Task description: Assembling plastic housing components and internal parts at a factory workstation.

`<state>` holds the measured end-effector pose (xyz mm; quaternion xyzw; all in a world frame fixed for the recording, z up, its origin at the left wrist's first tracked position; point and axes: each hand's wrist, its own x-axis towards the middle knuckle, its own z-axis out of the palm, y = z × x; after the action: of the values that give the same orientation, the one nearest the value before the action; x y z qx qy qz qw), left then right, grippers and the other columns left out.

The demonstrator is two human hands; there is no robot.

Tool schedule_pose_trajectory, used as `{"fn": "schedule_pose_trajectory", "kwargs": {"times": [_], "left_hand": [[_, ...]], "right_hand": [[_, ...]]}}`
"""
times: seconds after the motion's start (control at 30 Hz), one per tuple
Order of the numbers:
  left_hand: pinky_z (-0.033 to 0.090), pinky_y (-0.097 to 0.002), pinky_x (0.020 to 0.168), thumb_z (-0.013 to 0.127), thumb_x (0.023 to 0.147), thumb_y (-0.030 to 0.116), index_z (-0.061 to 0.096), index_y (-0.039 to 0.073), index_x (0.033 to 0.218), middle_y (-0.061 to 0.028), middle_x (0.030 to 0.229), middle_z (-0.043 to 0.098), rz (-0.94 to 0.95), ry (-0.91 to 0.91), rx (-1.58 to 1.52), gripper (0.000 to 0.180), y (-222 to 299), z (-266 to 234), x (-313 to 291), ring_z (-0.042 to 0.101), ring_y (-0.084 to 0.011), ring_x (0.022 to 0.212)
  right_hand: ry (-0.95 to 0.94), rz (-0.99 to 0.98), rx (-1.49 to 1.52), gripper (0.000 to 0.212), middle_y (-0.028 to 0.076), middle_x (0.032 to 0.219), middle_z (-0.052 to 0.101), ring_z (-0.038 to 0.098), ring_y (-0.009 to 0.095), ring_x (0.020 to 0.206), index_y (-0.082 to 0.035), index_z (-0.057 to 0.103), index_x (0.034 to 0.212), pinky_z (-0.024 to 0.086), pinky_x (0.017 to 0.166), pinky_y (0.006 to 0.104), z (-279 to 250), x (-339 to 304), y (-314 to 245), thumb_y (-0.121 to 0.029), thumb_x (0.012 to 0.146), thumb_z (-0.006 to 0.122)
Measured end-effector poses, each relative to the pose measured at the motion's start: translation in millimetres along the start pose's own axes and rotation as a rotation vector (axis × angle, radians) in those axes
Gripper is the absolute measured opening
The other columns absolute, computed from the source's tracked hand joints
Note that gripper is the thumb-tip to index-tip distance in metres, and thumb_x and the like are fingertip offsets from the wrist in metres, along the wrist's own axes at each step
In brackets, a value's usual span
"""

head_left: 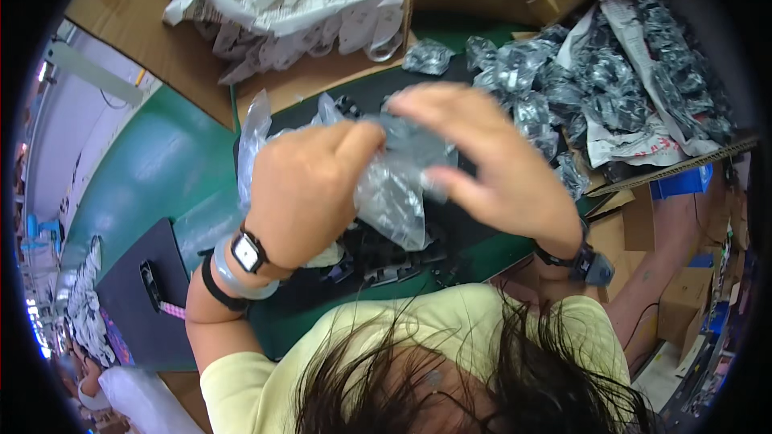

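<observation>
My left hand is closed, its thumb and forefinger pinched on a clear plastic bag that hangs down over the dark mat. My right hand, a little blurred, is at the bag's right side with thumb and fingers spread apart. Whether its thumb touches the plastic is hard to make out. What the bag holds, if anything, cannot be told. Below the bag lie several small black parts. More clear plastic lies left of my left hand.
A cardboard box at the back left holds many white bagged pieces. At the right, a cardboard tray carries dark parts in clear bags and printed paper. A cutter-like tool rests on a black mat at the left.
</observation>
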<state>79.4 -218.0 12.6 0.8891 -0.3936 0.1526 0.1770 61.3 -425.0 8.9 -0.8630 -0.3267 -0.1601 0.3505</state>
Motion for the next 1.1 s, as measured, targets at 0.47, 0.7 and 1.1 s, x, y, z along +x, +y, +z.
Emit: {"fn": "schedule_pose_trajectory", "kwargs": {"times": [0.47, 0.7, 1.1], "left_hand": [[0.048, -0.0256, 0.069, 0.072, 0.075, 0.009, 0.062, 0.001, 0.1, -0.0106, 0.083, 0.065, -0.166, 0.1, -0.557, 0.028, 5, -23, 2, 0.062, -0.0145, 0.072], [0.049, -0.0281, 0.065, 0.069, 0.072, 0.004, 0.067, 0.0, 0.085, -0.0118, 0.077, 0.067, -0.234, 0.014, -0.519, 0.014, -11, -21, -7, 0.064, -0.0249, 0.067], [0.048, -0.0326, 0.059, 0.068, 0.067, 0.001, 0.062, 0.005, 0.08, -0.011, 0.071, 0.062, -0.141, 0.191, -0.252, 0.014, -3, -21, -20, 0.062, -0.029, 0.066]], "right_hand": [[0.225, 0.18, 1.103, 0.016, 0.009, 0.09, 0.065, 0.059, 0.01, 0.072, 0.003, 0.063, 0.094, 0.048, 0.064, 0.021, 9, 17, -11, -0.011, 0.085, 0.064], [0.085, 0.423, 0.962, 0.012, 0.001, 0.083, 0.065, 0.053, 0.005, 0.062, -0.001, 0.068, 0.092, 0.044, 0.055, 0.019, 8, 10, 6, -0.001, 0.081, 0.063], [0.042, 0.189, 0.416, 0.013, 0.007, 0.08, 0.061, 0.058, 0.015, 0.073, 0.001, 0.065, 0.082, 0.045, 0.065, 0.0249, 21, 10, 4, 0.007, 0.072, 0.06]]}}
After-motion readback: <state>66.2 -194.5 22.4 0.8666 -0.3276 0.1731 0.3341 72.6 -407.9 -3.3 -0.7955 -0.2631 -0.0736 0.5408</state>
